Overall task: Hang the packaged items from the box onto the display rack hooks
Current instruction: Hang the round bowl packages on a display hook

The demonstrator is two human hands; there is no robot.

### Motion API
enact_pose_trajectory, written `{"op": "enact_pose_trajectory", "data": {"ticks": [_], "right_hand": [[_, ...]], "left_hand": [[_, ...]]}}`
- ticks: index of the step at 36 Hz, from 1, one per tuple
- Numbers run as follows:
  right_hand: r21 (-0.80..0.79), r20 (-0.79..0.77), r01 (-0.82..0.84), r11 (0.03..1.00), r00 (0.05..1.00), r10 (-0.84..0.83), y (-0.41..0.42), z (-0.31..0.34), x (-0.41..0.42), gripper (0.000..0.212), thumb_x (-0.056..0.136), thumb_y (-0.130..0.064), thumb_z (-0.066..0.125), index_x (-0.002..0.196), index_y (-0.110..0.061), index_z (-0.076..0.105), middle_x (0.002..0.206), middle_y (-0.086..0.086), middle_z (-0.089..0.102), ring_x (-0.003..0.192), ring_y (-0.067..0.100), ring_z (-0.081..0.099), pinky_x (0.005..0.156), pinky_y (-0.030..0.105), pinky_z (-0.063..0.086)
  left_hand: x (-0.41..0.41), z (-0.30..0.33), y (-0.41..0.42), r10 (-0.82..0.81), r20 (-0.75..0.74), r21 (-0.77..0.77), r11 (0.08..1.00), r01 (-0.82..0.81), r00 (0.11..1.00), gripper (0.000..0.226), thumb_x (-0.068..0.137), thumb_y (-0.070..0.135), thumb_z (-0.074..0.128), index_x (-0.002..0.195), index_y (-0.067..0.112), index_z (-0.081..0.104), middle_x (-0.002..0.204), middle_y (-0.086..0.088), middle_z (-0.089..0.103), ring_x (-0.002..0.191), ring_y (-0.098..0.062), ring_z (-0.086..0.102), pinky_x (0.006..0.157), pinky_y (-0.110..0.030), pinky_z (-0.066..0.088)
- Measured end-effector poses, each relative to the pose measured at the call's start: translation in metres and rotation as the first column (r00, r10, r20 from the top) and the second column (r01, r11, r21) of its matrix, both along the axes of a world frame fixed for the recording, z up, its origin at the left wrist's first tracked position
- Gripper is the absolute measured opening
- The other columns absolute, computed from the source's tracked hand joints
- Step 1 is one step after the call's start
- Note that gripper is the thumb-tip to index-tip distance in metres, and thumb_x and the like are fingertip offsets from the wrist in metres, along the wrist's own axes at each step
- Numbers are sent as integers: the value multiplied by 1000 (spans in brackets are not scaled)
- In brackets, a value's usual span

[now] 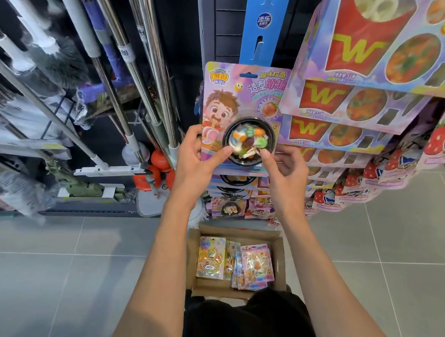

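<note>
A pink candy package (242, 100) with a cartoon child and a black bowl blister is held upright in front of the blue hanging strip (263, 19). My left hand (199, 155) grips its lower left edge, thumb on the bowl. My right hand (286, 166) pinches its lower right corner. Matching bowl packages (238, 181) hang in a column just below it. On the floor below stands an open cardboard box (279, 259) holding several flat packaged items (212, 256). The hook behind the held package is hidden.
Fries-and-burger candy packs (370, 52) hang in rows on the right, with strawberry-print packs (443, 139) further right. Mop and broom handles (134, 54) lean along the left shelving. Grey tiled floor (35, 271) surrounds the box.
</note>
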State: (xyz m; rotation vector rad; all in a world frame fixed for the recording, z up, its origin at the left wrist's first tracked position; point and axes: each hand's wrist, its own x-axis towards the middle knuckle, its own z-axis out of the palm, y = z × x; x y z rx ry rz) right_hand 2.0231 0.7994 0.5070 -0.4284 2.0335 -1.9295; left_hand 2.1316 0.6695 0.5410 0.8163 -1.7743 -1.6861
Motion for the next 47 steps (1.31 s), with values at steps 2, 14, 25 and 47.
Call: {"op": "enact_pose_trajectory", "data": {"ticks": [2, 14, 25, 47], "right_hand": [[3, -6, 8, 1000, 1000, -8, 0, 1, 0, 38, 87, -39, 75, 112, -13, 61, 103, 4, 67, 95, 16, 65, 82, 23, 55], [73, -31, -12, 997, 999, 14, 4, -2, 2, 30, 88, -35, 76, 100, -13, 59, 88, -4, 64, 80, 4, 62, 72, 17, 51], [125, 13, -41, 991, 999, 40, 6, -18, 4, 37, 88, -37, 75, 106, -9, 60, 97, 4, 66, 90, 13, 64, 72, 14, 51], [204, 51, -30, 979, 998, 20, 5, -27, 1, 35, 87, -39, 76, 111, -19, 59, 104, -4, 67, 98, 10, 64, 78, 24, 52]], "left_hand": [[0, 0, 0, -1, -4, -1, 1000, 1, 1000, 36, 87, 19, 76, 112, 30, 54, 114, 0, 71, 108, -11, 67, 93, -26, 53], [5, -9, -1, -11, 33, 27, 1000, 10, 999, 37, 86, 18, 77, 115, 26, 55, 113, -1, 71, 107, -12, 67, 91, -27, 54], [8, -20, -2, -10, 85, 13, 1000, 9, 996, 36, 84, 17, 79, 108, 30, 56, 106, -3, 73, 98, -15, 70, 90, -35, 57], [1, -54, 4, 54, 183, 135, 988, -79, 982, 61, 81, 34, 82, 131, 22, 49, 116, 0, 69, 107, -12, 66, 96, -33, 54]]}}
